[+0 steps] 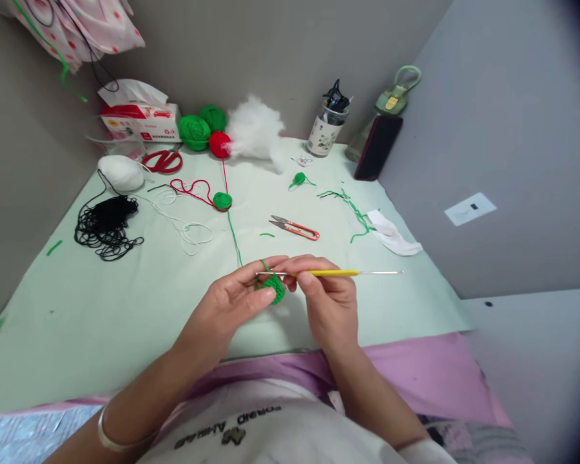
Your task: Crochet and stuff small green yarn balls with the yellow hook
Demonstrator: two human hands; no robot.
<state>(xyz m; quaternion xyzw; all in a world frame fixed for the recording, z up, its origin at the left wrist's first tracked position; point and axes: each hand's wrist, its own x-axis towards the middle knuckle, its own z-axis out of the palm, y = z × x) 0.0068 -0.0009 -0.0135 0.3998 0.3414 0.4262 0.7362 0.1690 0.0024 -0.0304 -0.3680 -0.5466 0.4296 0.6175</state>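
**Small green piece partly worked, yarn uncut**

Nearest me, I am pinching the green crocheted piece (274,289) between the thumb and fingers of my left hand (222,306), just above the near part of the bench (125,322). My right hand (333,299) is gripping the yellow-handled hook (336,273), its metal end lying across the top of the piece. A small, dense patch of stitches is already showing; I am judging it unfinished, since the hook is at its edge and a green strand (232,233) is running from my left hand to the small green ball (222,200). How much is left I cannot tell.

My fingers are covering part of the piece, hiding its full shape and the strand's path around them. Whether the hook tip is sitting inside a loop is too small to make out.

Farther out, the orange snips (297,228) are lying unused. Beyond them, a little green bundle (299,178) is resting with loose ends, its make unclear. At the back, white fluff (255,129) is partly overlapping the red ball (219,145).
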